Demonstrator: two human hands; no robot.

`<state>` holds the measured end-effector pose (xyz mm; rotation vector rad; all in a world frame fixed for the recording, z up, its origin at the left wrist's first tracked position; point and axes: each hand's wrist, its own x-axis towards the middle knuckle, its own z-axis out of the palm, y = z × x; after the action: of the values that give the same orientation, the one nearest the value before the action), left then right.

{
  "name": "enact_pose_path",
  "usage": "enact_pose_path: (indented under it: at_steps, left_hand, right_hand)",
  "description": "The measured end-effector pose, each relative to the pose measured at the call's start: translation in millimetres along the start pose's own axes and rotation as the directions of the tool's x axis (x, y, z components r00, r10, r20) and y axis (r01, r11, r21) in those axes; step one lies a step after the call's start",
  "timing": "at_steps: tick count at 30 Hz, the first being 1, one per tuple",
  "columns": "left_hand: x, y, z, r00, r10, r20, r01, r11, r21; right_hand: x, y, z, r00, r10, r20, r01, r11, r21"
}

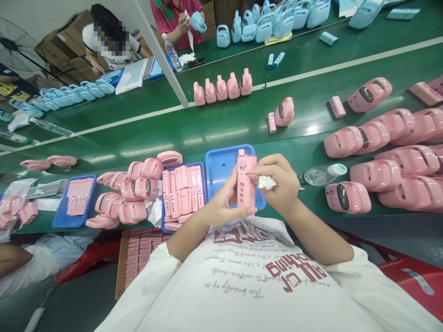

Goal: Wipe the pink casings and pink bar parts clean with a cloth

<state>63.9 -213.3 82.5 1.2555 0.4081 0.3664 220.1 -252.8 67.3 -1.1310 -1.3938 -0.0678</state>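
My left hand (223, 203) is wrapped round a pink rectangular casing (246, 184), held upright in front of my chest. Its face has a round emblem near the top and a column of small dark round marks below. My right hand (284, 182) pinches at the casing's right edge, with a crumpled white tissue (267, 182) tucked in its fingers. Whether a thin tool is also between those fingertips, I cannot tell. Under the casing lies a blue tray (216, 166), partly hidden by my hands.
Left of me, another blue tray (204, 182) holds many pink casings beside piled pink handled housings (133, 212). A bottle (314, 176) lies at right, near rows of pink housings (375, 173). Across the green bench (162, 127), a person in red (176, 23) handles a light-blue housing (198, 22).
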Motion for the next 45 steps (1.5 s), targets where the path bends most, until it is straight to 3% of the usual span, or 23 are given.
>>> enact_pose_path:
  at_steps: [4,10,13,15,18,20,25,30,33,36,40,43,45]
  left_hand:
    - [-1,0,3,1.000,0.006,0.007,-0.006,1.000,-0.018]
    - [-2,3,3,1.000,0.023,-0.021,-0.026,0.979,-0.201]
    - [-3,3,1,0.998,0.055,-0.040,-0.063,0.975,-0.214]
    - [-3,2,1,0.997,0.070,-0.037,-0.077,0.973,-0.217]
    - [-3,2,2,0.996,0.080,-0.026,-0.084,0.975,-0.205]
    - [-2,1,3,0.995,0.093,-0.026,-0.096,0.982,-0.160]
    - [-3,-1,3,0.998,0.058,0.033,-0.056,0.996,-0.067]
    - [1,-7,1,1.000,0.029,-0.009,-0.030,0.982,-0.185]
    - [3,-8,0,0.997,0.046,-0.059,-0.059,0.967,-0.249]
    - [3,-4,-2,0.991,0.102,-0.091,-0.125,0.947,-0.296]
    - [3,0,-3,0.989,0.112,-0.095,-0.139,0.926,-0.352]
    - [4,-1,-2,0.991,0.100,-0.091,-0.126,0.929,-0.349]
    - [4,-4,0,0.994,0.077,-0.080,-0.098,0.944,-0.316]
  right_hand:
    - [-5,1,3,0.992,-0.112,-0.055,0.106,0.990,-0.095]
    - [-5,4,-13,0.987,0.083,-0.139,-0.074,0.995,0.072]
    - [-2,9,-25,0.966,0.255,0.039,-0.258,0.960,0.105]
    - [0,8,-30,0.900,0.393,0.187,-0.414,0.906,0.085]
    - [6,-3,-31,0.831,0.489,0.264,-0.531,0.838,0.122]
    - [10,-11,-28,0.846,0.466,0.261,-0.506,0.855,0.112]
    - [14,-14,-16,0.917,0.269,0.294,-0.310,0.946,0.101]
    - [8,-8,-10,0.968,0.143,0.208,-0.177,0.972,0.152]
    - [0,0,-15,0.971,0.143,0.191,-0.176,0.970,0.166]
    - [-11,22,-27,0.937,0.274,0.217,-0.291,0.955,0.051]
    - [-20,46,-42,0.830,0.513,0.218,-0.469,0.854,-0.224]
    - [-15,31,-44,0.783,0.593,0.187,-0.572,0.805,-0.157]
    - [-6,8,-41,0.780,0.574,0.248,-0.584,0.811,-0.040]
